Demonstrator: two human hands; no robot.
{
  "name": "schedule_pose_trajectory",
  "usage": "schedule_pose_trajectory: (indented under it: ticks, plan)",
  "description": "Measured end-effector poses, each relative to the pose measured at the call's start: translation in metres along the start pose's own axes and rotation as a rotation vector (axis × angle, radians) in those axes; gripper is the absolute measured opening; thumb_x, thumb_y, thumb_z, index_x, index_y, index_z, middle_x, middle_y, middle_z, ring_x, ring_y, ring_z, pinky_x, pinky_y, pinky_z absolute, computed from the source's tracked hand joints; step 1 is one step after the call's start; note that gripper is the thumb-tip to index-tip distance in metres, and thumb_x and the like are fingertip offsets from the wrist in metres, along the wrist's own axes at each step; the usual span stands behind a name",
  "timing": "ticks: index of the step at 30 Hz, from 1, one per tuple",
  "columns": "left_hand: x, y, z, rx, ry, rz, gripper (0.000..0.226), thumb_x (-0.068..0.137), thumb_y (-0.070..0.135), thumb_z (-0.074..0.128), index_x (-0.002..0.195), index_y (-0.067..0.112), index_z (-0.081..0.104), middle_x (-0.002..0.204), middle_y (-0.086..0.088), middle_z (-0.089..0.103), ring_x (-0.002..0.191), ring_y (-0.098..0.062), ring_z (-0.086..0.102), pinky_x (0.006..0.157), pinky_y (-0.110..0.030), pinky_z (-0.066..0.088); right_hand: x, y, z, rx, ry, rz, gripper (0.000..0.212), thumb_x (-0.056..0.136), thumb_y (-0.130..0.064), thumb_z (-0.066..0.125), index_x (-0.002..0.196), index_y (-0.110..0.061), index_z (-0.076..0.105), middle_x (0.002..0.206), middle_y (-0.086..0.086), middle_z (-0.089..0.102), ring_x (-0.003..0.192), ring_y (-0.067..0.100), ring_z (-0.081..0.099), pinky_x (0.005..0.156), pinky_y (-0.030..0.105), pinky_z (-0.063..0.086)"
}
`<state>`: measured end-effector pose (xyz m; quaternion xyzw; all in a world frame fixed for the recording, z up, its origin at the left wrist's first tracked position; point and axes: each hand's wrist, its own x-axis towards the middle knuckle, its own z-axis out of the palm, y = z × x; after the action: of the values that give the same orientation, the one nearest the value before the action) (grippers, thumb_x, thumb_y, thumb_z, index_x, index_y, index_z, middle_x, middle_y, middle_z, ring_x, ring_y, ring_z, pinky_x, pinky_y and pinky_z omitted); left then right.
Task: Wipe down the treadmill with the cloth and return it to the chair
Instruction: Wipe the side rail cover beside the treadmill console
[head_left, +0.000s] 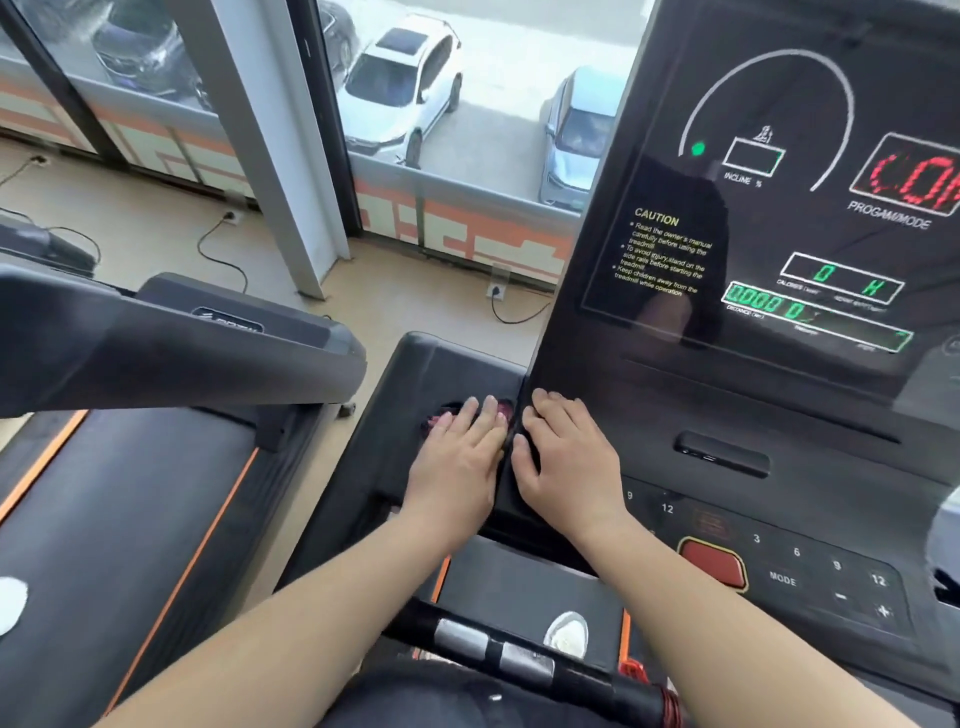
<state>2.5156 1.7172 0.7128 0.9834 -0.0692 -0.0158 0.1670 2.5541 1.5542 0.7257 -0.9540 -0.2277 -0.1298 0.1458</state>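
The treadmill's black console (769, 395) rises at the right with its display lit. My left hand (460, 460) lies flat, fingers straight, over a recessed pocket on the console's left wing. A reddish-pink cloth (438, 417) peeks out from under its fingers; most of it is hidden. My right hand (566, 457) rests beside it on the console's left edge, fingers laid along the panel and holding nothing. The two hands almost touch. No chair is in view.
A red stop button (714, 564) and keypad sit right of my right wrist. A black handlebar with silver sensors (493, 652) crosses below my forearms. A second treadmill (130, 493) stands at the left. Power cables (223, 254) trail on the floor by the window.
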Motion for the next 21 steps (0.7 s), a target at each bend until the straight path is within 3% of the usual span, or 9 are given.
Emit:
schedule_pose_trajectory:
  ticks: [3, 5, 8, 11, 16, 18, 21]
  plan:
    - [-0.029, -0.007, -0.007, -0.2, 0.157, 0.064, 0.038, 0.102, 0.025, 0.041, 0.124, 0.018, 0.071, 0.134, 0.0, 0.068, 0.129, -0.019, 0.06, 0.108, -0.039, 0.048, 0.004, -0.007, -0.004, 0.017, -0.009, 0.034, 0.032, 0.093, -0.03, 0.055, 0.106, -0.007, 0.074, 0.13, 0.008, 0.066, 0.12, 0.025, 0.055, 0.102, 0.045, 0.05]
    - [-0.026, -0.016, -0.041, -0.385, 0.244, -0.094, 0.027, 0.105, 0.025, 0.047, 0.12, 0.024, 0.069, 0.117, 0.007, 0.072, 0.114, -0.014, 0.063, 0.098, -0.032, 0.049, 0.007, -0.011, -0.006, 0.044, -0.017, 0.084, 0.028, 0.093, -0.029, 0.057, 0.102, -0.009, 0.074, 0.128, 0.004, 0.067, 0.116, 0.022, 0.053, 0.096, 0.041, 0.053]
    - [-0.018, -0.028, -0.094, -0.481, 0.343, -0.294, 0.012, 0.105, 0.03, 0.052, 0.11, 0.026, 0.062, 0.1, 0.006, 0.067, 0.095, -0.019, 0.062, 0.084, -0.039, 0.05, 0.009, -0.018, -0.006, 0.145, -0.003, 0.2, 0.029, 0.095, -0.027, 0.06, 0.116, -0.01, 0.072, 0.127, 0.0, 0.065, 0.117, 0.021, 0.051, 0.094, 0.04, 0.054]
    - [-0.02, -0.028, -0.133, -0.394, 0.364, -0.318, 0.014, 0.1, 0.038, 0.06, 0.1, 0.025, 0.056, 0.093, 0.005, 0.062, 0.089, -0.022, 0.058, 0.075, -0.04, 0.049, 0.007, -0.03, 0.003, 0.165, 0.045, 0.26, 0.031, 0.093, -0.02, 0.063, 0.118, -0.003, 0.069, 0.129, 0.007, 0.064, 0.12, 0.025, 0.05, 0.101, 0.044, 0.051]
    - [-0.021, -0.02, -0.134, 0.032, 0.647, -0.162, 0.011, 0.089, 0.027, 0.071, 0.092, 0.017, 0.067, 0.095, -0.003, 0.058, 0.089, -0.031, 0.05, 0.073, -0.042, 0.04, 0.001, -0.039, 0.018, -0.016, -0.014, 0.201, 0.048, 0.089, -0.021, 0.058, 0.127, 0.009, 0.058, 0.133, 0.021, 0.056, 0.127, 0.041, 0.047, 0.111, 0.051, 0.039]
    - [-0.023, -0.024, -0.096, 0.139, 0.467, -0.094, 0.012, 0.093, 0.03, 0.062, 0.094, 0.02, 0.068, 0.096, 0.0, 0.064, 0.091, -0.03, 0.051, 0.073, -0.042, 0.039, 0.0, -0.04, 0.019, -0.091, -0.052, 0.173, 0.054, 0.089, -0.024, 0.057, 0.131, 0.01, 0.056, 0.135, 0.024, 0.053, 0.129, 0.043, 0.045, 0.114, 0.051, 0.035]
    - [-0.039, -0.036, -0.033, 0.199, 0.05, -0.002, 0.035, 0.097, 0.039, 0.042, 0.115, 0.027, 0.069, 0.131, 0.004, 0.066, 0.129, -0.028, 0.05, 0.096, -0.046, 0.04, 0.0, -0.041, 0.018, -0.14, -0.066, 0.167, 0.057, 0.09, -0.027, 0.056, 0.132, 0.011, 0.055, 0.137, 0.025, 0.052, 0.131, 0.043, 0.044, 0.115, 0.052, 0.034]
